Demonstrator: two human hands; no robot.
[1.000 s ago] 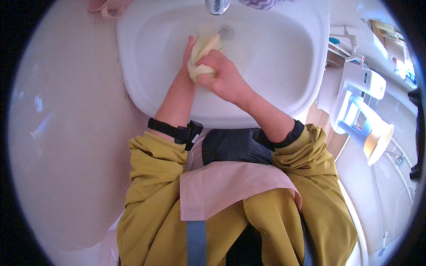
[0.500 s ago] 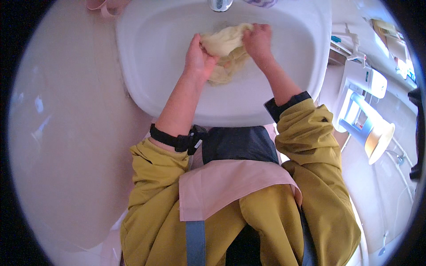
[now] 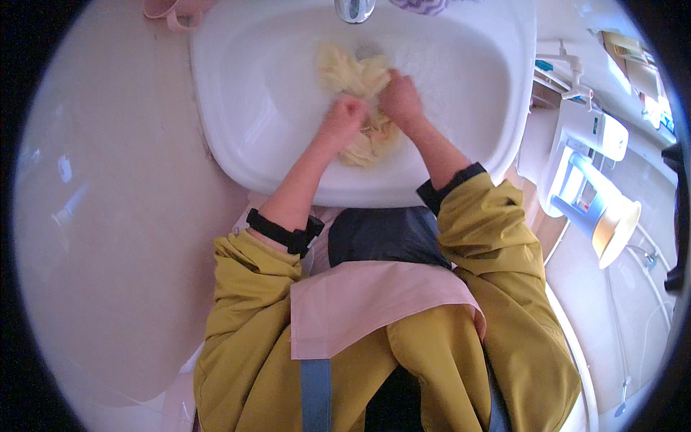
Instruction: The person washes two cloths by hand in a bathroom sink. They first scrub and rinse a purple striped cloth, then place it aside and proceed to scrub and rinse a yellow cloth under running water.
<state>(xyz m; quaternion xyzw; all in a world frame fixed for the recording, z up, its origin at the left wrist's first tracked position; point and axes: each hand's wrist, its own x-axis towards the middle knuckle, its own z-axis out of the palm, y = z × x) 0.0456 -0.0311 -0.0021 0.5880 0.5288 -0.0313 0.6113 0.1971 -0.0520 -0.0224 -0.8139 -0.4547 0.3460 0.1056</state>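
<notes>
A pale yellow cloth lies bunched in the white sink, partly in front of my hands and partly hanging below them toward the near side. My left hand is closed in a fist on the cloth's middle, blurred slightly by motion. Close beside it, my right hand is also closed, gripping the cloth's right side. The two fists are nearly together, and the cloth between them is partly hidden. A grey drain shows just beyond the cloth.
A chrome faucet stands at the sink's far edge, with a purple-and-white patterned item to its right. At the far left is a pink mug. Off to the right are a white appliance and a blue-and-cream container.
Both hands have come nearer to me and closer together. The cloth has dropped from being held up and spread between them to lying bunched in the sink.
</notes>
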